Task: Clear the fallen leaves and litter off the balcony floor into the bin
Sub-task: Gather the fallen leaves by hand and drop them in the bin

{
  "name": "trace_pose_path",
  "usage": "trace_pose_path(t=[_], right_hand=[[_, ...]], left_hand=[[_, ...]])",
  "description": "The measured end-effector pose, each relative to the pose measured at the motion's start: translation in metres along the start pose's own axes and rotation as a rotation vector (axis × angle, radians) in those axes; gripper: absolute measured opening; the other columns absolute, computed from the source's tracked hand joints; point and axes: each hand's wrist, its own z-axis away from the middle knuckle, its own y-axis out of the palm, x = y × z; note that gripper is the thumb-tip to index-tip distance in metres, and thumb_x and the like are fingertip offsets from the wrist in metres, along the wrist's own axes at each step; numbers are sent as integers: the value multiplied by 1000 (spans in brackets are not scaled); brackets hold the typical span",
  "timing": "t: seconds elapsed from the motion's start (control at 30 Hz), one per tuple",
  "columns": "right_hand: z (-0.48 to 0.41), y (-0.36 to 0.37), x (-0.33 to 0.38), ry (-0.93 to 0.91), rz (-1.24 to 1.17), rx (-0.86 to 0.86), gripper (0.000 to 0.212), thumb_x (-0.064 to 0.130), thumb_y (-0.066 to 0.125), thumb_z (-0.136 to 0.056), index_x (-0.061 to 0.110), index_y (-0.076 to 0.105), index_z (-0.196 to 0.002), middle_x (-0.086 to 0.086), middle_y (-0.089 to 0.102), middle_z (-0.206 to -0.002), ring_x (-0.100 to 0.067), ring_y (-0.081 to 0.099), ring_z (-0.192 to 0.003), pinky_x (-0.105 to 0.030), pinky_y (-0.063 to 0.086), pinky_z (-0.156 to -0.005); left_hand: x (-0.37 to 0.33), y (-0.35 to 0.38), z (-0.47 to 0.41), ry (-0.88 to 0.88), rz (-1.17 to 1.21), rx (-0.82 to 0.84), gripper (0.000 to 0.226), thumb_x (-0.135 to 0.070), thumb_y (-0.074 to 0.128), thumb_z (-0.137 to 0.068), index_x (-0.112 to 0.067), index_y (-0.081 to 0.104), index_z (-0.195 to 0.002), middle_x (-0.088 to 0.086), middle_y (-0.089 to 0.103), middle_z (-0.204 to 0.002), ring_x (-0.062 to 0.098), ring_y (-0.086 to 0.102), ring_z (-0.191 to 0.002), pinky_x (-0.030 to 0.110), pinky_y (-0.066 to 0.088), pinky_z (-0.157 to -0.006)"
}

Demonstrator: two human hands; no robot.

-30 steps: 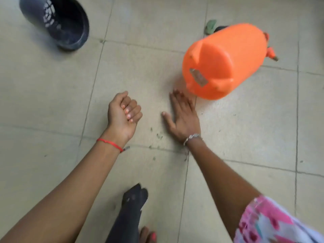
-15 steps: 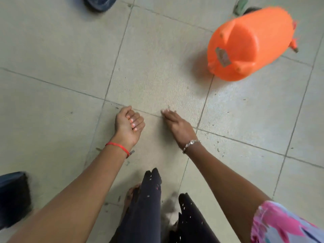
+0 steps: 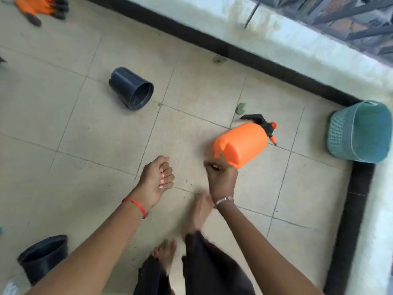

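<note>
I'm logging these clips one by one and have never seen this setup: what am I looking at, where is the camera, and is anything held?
There is no machine: a person works bare-handed, and the single camera sits on their head, looking down at a tiled balcony floor. The left hand is a closed fist; the right hand is curled too, by the base of an orange sprayer lying on its side. What either grip contains is hidden. Also on the floor: a tipped black pot, a green leaf, and a teal basket on its side in the corner, probably the bin.
</note>
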Motion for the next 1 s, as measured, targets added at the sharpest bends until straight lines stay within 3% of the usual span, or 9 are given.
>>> trace_pose_path(t=[0.13,0.27,0.47,0.57,0.73,0.83,0.9,1.0], right_hand=[[-80,-11,19,95,-7,-118,21,-8,60,-77,-6,69,-96,-21,69,-95,-26,63,-85,-2,37,-66],[-182,-5,6,269,189,-28,42,1,66,-78,-6,57,-118,-24,60,-117,-32,55,-111,-21,34,-83],[-293,38,-47,387,310,-52,59,9,62,-84,-2,33,-134,-25,38,-133,-35,39,-124,-26,27,-96],[-331,56,-75,463,425,-122,56,6,55,-86,1,29,-134,-22,32,-136,-36,37,-124,-32,30,-102],[-357,85,-96,337,646,-180,35,-8,35,-89,-1,43,-122,-20,42,-129,-35,38,-119,-34,28,-97],[-372,95,-74,130,429,-163,25,-9,36,-89,-6,56,-103,-20,48,-114,-31,48,-103,-24,34,-87],[-394,101,-49,97,216,-190,18,-5,42,-91,-3,57,-100,-11,50,-111,-19,49,-90,-13,38,-79],[-429,112,-16,68,-28,-224,14,-4,47,-90,7,57,-92,-7,57,-100,-9,50,-82,-10,44,-72]], left_hand=[[-36,29,-21,-24,-62,2,63,-15,37,-94,-21,30,-31,-6,22,-32,5,16,-23,9,10,-27],[-74,61,-78,-10,-131,-4,55,-13,37,-93,-19,28,-39,-6,21,-32,5,16,-24,8,9,-29],[-98,92,-195,11,-267,25,53,-12,39,-92,-17,27,-41,-6,21,-32,5,15,-23,5,9,-30],[-110,102,-251,34,-332,41,45,-14,39,-93,-16,26,-50,-6,22,-33,5,16,-24,7,9,-30],[-138,110,-301,128,-377,26,42,-16,40,-94,-16,26,-54,-7,26,-33,5,19,-26,9,11,-29],[-152,109,-313,198,-442,-32,42,-17,43,-94,-16,30,-54,-8,29,-35,4,21,-28,11,13,-30],[-162,110,-321,262,-490,-70,43,-19,45,-95,-15,32,-54,-9,30,-35,5,23,-29,12,16,-31],[-171,114,-336,399,-647,-99,44,-25,48,-96,-13,43,-55,-10,30,-34,4,24,-29,13,19,-33]])
